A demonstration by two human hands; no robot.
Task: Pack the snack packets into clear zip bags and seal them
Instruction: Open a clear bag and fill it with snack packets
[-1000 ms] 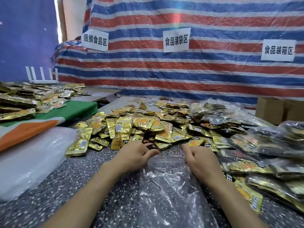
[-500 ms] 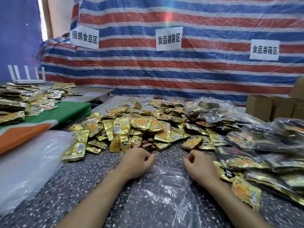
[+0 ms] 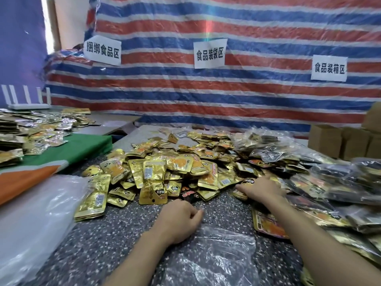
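Observation:
A big heap of gold snack packets (image 3: 165, 168) covers the middle of the speckled table (image 3: 99, 240). An empty clear zip bag (image 3: 216, 256) lies flat in front of me. My left hand (image 3: 178, 220) pinches the bag's top left edge with curled fingers. My right hand (image 3: 260, 189) lies stretched out, palm down, on gold packets at the heap's right edge, fingers pointing left. Whether it holds a packet is hidden under the palm.
Filled clear bags of packets (image 3: 334, 182) pile up on the right. Brown cardboard boxes (image 3: 342, 141) stand at the back right. A stack of empty plastic bags (image 3: 35, 223) lies at the left, by a green and orange cloth (image 3: 68, 153) with more packets.
My right hand has let go of the bag's top edge and moved forward and right onto the packet heap. My left hand stays on the bag.

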